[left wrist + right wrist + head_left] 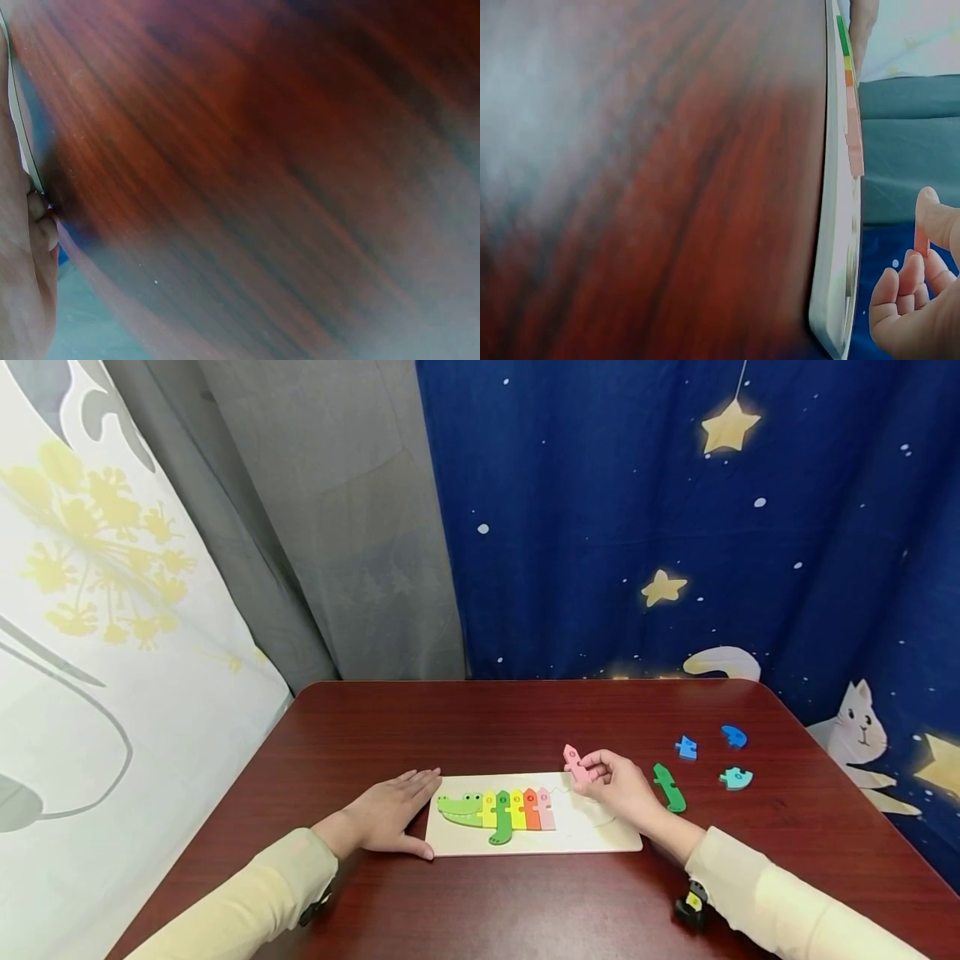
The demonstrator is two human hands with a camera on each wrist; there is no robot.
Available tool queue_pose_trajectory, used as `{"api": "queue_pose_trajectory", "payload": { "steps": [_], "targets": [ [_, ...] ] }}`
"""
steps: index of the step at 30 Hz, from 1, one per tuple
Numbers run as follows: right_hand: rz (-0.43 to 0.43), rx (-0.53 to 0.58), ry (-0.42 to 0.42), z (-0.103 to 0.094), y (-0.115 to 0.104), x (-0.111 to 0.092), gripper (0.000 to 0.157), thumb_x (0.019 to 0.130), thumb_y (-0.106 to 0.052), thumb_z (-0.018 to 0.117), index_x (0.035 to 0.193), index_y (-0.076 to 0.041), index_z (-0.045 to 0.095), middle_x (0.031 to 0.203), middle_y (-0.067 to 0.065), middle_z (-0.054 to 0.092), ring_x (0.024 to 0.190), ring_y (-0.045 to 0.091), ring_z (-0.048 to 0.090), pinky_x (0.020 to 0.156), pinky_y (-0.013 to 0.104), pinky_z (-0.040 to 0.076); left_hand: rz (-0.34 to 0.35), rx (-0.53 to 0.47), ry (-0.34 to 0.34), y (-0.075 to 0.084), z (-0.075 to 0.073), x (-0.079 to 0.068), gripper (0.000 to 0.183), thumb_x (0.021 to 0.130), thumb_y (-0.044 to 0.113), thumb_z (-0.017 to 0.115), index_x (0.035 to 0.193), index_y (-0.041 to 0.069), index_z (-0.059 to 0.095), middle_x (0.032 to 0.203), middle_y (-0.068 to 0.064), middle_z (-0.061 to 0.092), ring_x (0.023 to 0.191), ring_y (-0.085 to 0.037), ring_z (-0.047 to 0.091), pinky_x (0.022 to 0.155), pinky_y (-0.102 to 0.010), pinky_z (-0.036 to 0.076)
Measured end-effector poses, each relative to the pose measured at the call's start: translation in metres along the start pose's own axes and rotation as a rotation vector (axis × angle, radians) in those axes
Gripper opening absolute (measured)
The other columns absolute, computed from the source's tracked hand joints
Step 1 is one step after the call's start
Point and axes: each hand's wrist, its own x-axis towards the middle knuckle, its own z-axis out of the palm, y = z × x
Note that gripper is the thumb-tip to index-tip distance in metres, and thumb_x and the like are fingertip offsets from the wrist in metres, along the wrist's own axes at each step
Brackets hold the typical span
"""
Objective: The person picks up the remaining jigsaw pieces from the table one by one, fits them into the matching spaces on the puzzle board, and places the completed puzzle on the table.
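Observation:
A pale wooden puzzle board lies on the table, its left part filled with a green crocodile head, yellow, green, orange and pink pieces. My right hand pinches a pink puzzle piece between thumb and fingers, above the upper right part of the board. In the right wrist view the same pink piece shows edge-on, raised off the board. My left hand rests flat with straight fingers at the board's left edge. The left wrist view catches only a strip of that hand.
Right of the board lie a green piece, two blue pieces, one angular and one rounded, and a turquoise piece. The dark red table ends at the curtains behind it.

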Motion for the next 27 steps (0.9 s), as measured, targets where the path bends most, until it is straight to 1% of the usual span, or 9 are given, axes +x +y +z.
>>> {"api": "queue_pose_trajectory", "payload": {
  "steps": [5, 12, 17, 24, 27],
  "targets": [
    [-0.017, -0.007, 0.005, 0.004, -0.001, -0.005, 0.031, 0.077, -0.010, 0.083, 0.101, -0.002, 0.065, 0.079, 0.003, 0.059, 0.070, 0.017, 0.054, 0.060, 0.024, 0.047, -0.012, -0.004, -0.028, 0.001, -0.001, 0.000, 0.115, 0.078, 0.088, 0.030, 0.153, 0.000, 0.025, 0.158, -0.013, 0.023, 0.144, -0.024, 0.024, 0.117, -0.037, 0.020],
    [-0.031, -0.008, 0.003, 0.007, -0.005, -0.011, 0.031, 0.076, -0.010, 0.083, 0.100, -0.002, 0.065, 0.076, 0.002, 0.057, 0.068, 0.016, 0.052, 0.057, 0.023, 0.045, -0.011, -0.014, -0.019, 0.001, -0.001, 0.000, 0.115, 0.078, 0.087, 0.031, 0.152, -0.001, 0.025, 0.158, -0.014, 0.023, 0.144, -0.024, 0.024, 0.117, -0.037, 0.020],
    [-0.033, -0.009, 0.004, 0.009, -0.007, -0.014, 0.031, 0.076, -0.012, 0.084, 0.098, -0.003, 0.065, 0.076, 0.002, 0.057, 0.067, 0.016, 0.052, 0.057, 0.023, 0.045, -0.023, -0.026, -0.033, 0.001, -0.001, 0.000, 0.116, 0.078, 0.088, 0.030, 0.153, 0.001, 0.023, 0.159, -0.012, 0.021, 0.145, -0.023, 0.022, 0.117, -0.036, 0.018],
    [-0.015, -0.015, 0.005, 0.011, -0.010, -0.016, 0.030, 0.076, -0.012, 0.084, 0.097, -0.004, 0.065, 0.076, 0.002, 0.056, 0.067, 0.016, 0.052, 0.057, 0.024, 0.045, 0.001, -0.016, 0.008, 0.000, 0.001, 0.000, 0.114, 0.078, 0.087, 0.033, 0.152, -0.001, 0.027, 0.157, -0.015, 0.025, 0.143, -0.025, 0.027, 0.116, -0.039, 0.023],
    [0.009, -0.023, 0.007, 0.013, -0.011, -0.017, 0.030, 0.075, -0.012, 0.085, 0.097, -0.004, 0.065, 0.076, 0.002, 0.056, 0.068, 0.016, 0.052, 0.058, 0.024, 0.045, 0.005, -0.011, 0.011, -0.001, 0.001, -0.001, 0.114, 0.079, 0.087, 0.033, 0.152, -0.001, 0.027, 0.157, -0.015, 0.025, 0.143, -0.026, 0.027, 0.115, -0.039, 0.024]
  ]
}}
